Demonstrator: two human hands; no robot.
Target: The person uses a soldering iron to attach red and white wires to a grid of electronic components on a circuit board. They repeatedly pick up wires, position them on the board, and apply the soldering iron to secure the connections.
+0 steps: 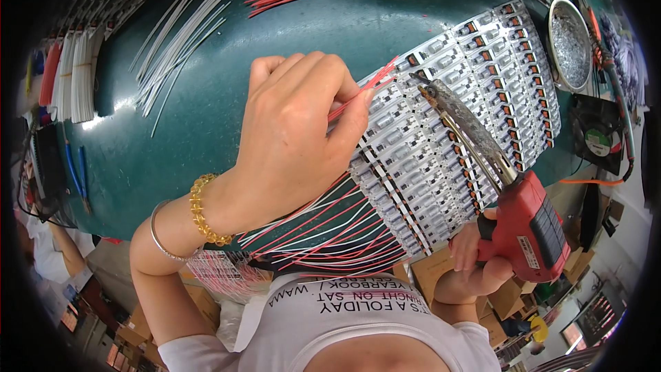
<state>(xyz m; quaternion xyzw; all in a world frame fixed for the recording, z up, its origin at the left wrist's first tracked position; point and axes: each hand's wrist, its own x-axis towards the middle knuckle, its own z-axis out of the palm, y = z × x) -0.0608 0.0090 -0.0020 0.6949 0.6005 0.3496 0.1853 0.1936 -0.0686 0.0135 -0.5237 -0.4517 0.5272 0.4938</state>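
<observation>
We pinch a thin red wire (361, 94) in our left hand (296, 131) over the white circuit board panel (441, 158) on the green table (206, 96), while our right hand (475, 255) grips a red soldering gun (509, 200), its tip touching the panel.

Glossy dark green tabletop (206, 117); red plastic soldering gun (527, 224) with a dull, crusted metal barrel; smooth plastic-coated red wire (372, 86).

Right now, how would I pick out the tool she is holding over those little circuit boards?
Find the dark green table and the fan of white circuit board strips on it. The right hand grips a red pistol-shaped soldering gun; its long grimy metal tip, alone there, reaches over the strips.
</observation>
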